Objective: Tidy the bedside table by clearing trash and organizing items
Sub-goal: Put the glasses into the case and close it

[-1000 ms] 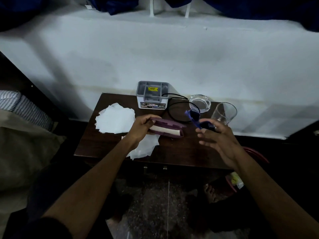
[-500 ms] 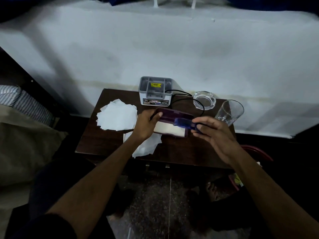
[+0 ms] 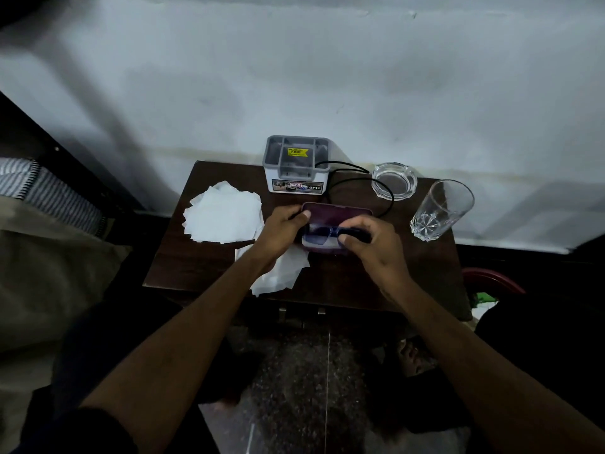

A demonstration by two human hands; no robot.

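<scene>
On the bedside table (image 3: 203, 273): I read the tidying as partly done.
Glasses (image 3: 322, 231): going into the open case (image 3: 334, 213) — nearly stowed.
Left hand (image 3: 281, 232): clamped on the case's end.
Right hand (image 3: 370, 240): pinching the glasses.
Left to do: tissues (image 3: 222, 217) — loose; cable (image 3: 357, 183), drinking glass (image 3: 440, 209) unsorted.

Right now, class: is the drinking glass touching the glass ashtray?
Apart. The head view shows dark table surface between the drinking glass and the glass ashtray.

Bare table (image 3: 376, 283) front right; tissues (image 3: 224, 217) left, organizer (image 3: 296, 165), ashtray (image 3: 394, 180), glass (image 3: 440, 209) behind.
</scene>
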